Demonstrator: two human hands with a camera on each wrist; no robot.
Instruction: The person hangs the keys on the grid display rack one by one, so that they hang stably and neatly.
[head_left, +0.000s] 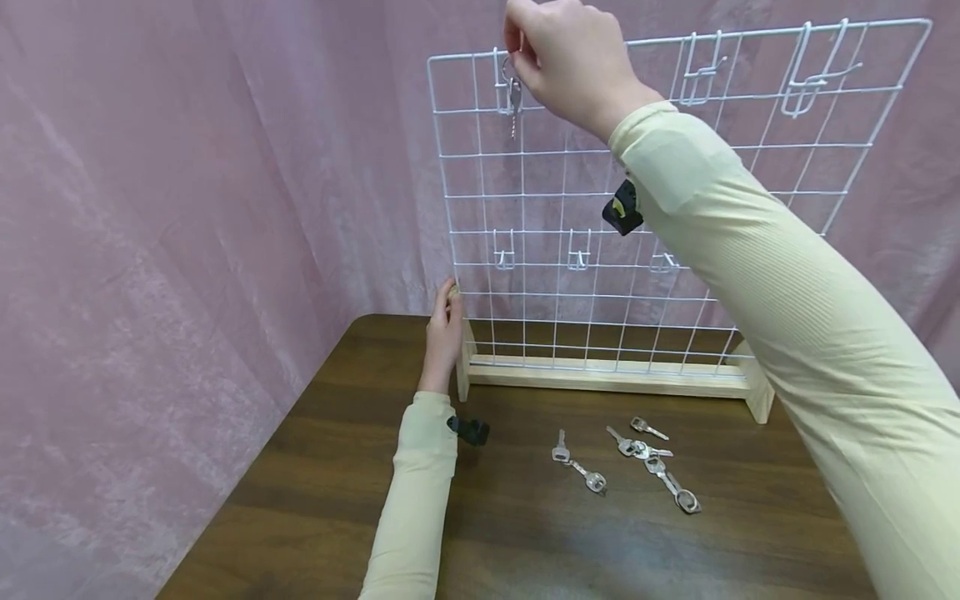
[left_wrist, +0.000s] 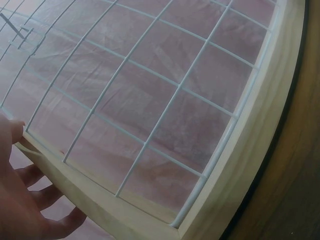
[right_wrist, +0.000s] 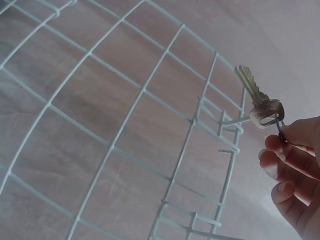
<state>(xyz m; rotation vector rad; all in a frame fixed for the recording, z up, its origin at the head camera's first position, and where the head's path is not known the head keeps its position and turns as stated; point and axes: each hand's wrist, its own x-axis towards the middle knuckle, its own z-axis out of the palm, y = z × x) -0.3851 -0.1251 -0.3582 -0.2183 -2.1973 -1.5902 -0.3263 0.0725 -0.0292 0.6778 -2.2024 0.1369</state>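
Observation:
High at the upper left of a white wire grid (head_left: 555, 153), my right hand (head_left: 573, 62) pinches a small key ring (right_wrist: 280, 129) between thumb and index finger. A silver key (right_wrist: 257, 97) is on that ring; it hangs blade down in the head view. Right beside the key is a white wire hook (right_wrist: 222, 121), whose prong reaches to the key's head in the right wrist view. My left hand (head_left: 444, 333) grips the left side post (head_left: 462, 367) of the wooden stand, thumb at its edge and fingers behind.
Several loose keys (head_left: 561, 454) lie on the brown table (head_left: 315, 467) before the stand's wooden base bar (head_left: 600, 377), some with rings. Other hooks hang on the grid: a large one (head_left: 813, 83) at upper right, smaller ones (head_left: 578, 260) lower down. A pink curtain (head_left: 187, 208) hangs behind.

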